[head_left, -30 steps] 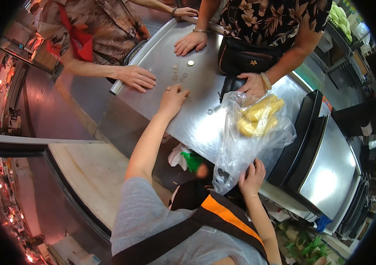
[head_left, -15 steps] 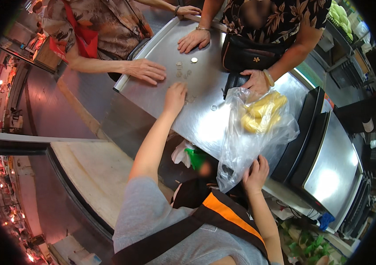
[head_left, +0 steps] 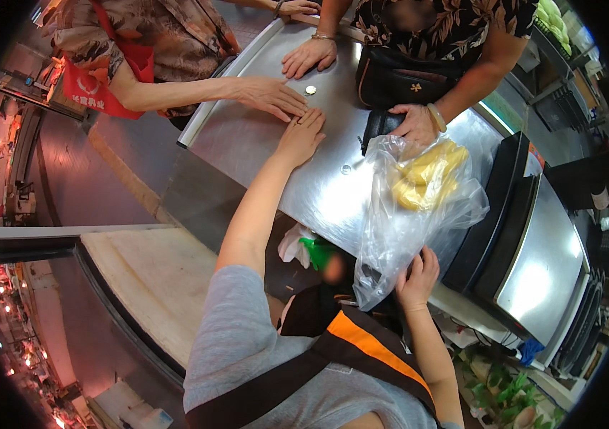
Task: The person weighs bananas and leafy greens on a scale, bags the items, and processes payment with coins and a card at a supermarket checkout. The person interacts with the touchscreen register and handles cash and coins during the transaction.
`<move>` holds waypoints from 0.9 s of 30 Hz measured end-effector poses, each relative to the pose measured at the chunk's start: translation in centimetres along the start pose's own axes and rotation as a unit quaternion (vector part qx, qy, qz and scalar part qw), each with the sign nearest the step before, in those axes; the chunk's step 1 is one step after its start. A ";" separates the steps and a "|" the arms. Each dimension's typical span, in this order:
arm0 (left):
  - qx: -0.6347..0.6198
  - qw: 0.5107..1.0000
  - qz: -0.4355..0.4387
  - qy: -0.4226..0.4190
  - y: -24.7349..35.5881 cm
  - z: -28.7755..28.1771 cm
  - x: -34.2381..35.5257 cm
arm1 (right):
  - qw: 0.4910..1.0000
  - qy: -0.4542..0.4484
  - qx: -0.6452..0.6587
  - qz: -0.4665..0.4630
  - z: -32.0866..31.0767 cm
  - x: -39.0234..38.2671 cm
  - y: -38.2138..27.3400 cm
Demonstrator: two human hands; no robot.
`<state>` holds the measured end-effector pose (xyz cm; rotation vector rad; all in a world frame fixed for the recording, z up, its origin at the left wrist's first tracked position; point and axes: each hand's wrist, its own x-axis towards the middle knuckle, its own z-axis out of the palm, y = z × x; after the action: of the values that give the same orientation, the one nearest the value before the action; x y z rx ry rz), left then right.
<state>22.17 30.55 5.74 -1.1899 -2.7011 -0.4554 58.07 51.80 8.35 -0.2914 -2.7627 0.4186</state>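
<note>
My left hand (head_left: pixel 301 139) lies palm down on the metal counter (head_left: pixel 240 150), fingers stretched out and apart. Its fingertips meet the hand (head_left: pixel 268 96) of a person across on the left. Both hands cover the spot where several coins lay, so those coins are hidden. One coin (head_left: pixel 310 90) shows just beyond the fingers, and another coin (head_left: pixel 346 169) lies to the right, near a clear plastic bag (head_left: pixel 383 243) with something yellow (head_left: pixel 429 179) inside. Beside the bag's near end, at the counter's edge, rests my right hand (head_left: pixel 417 280), its fingers loosely bent and apart.
Across the counter, a second person rests one hand (head_left: pixel 310 57) flat and holds a small black purse (head_left: pixel 378 129) with the other. A black waist bag (head_left: pixel 408 80) hangs there. Black-sided equipment with a metal top (head_left: pixel 544 250) stands right. Below the counter's edge is a green item (head_left: pixel 316 252).
My left hand has slid forward and right over the coins, its fingers straightening. The left person's hand has also moved right to meet it. My right hand has barely moved.
</note>
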 end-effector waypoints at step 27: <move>-0.315 0.931 -0.128 0.131 0.6 -0.9 -1.8 | 1.000 -0.014 -0.003 0.014 0.0 0.0 -0.2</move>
<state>23.85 29.34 6.27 -0.7901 -2.5422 -1.4902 58.02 51.67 8.43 -0.3296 -2.7909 0.4239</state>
